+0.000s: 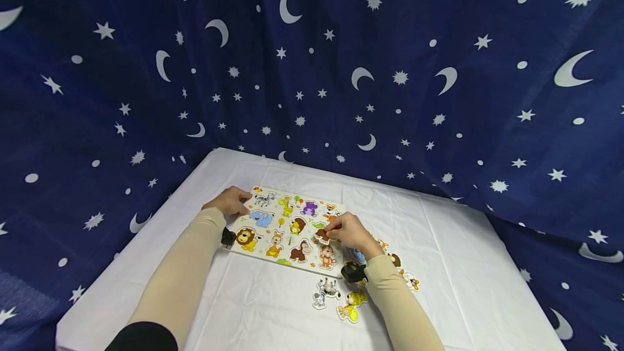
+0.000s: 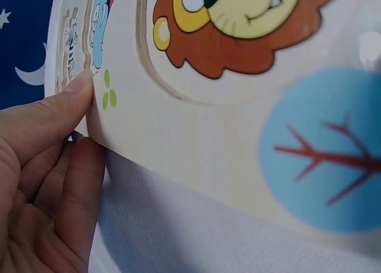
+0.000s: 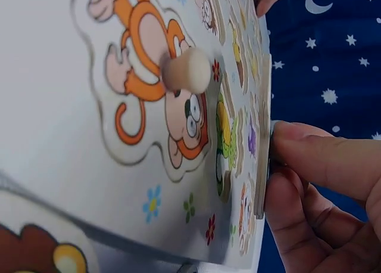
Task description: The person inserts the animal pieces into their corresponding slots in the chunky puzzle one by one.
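Note:
A wooden animal puzzle board (image 1: 267,232) lies on the white-covered table. My left hand (image 1: 231,201) pinches its left edge, thumb (image 2: 74,97) on the face and fingers below. My right hand (image 1: 352,232) pinches a brown animal puzzle piece (image 1: 322,236) over the right part of the board; the right wrist view shows this piece (image 3: 263,136) edge-on, its picture turned away. An orange monkey piece (image 1: 327,257) with a round wooden knob (image 3: 193,70) sits in its place at the board's lower right corner. A printed lion (image 2: 238,34) shows in a recess near my left hand.
Below the board's right corner lie a loose zebra piece (image 1: 326,293) and a giraffe piece (image 1: 352,306). Several more pieces, one a blue piece (image 1: 358,255), lie right of the board, partly hidden by my right forearm. A dark blue curtain (image 1: 331,69) hangs behind the table.

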